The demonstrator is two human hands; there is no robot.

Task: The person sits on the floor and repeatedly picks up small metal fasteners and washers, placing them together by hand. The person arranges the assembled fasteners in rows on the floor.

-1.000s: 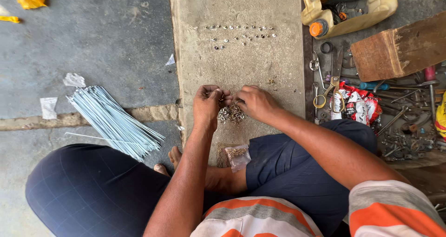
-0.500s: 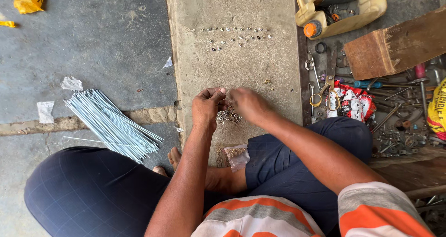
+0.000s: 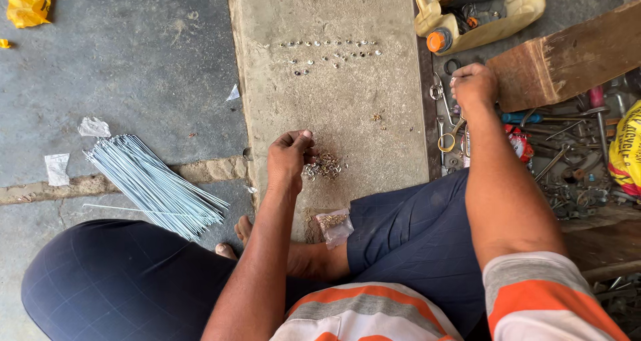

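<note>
At the left of the frame we see a bundle of thin metal rods (image 3: 155, 186) on the floor. At centre, our left hand (image 3: 289, 159) curls loosely at a pile of small metal fittings (image 3: 323, 166); whether it pinches any, we cannot tell. At the right, our right hand (image 3: 473, 84) reaches into cluttered tools (image 3: 567, 154), fingertips hidden, grip unclear.
</note>
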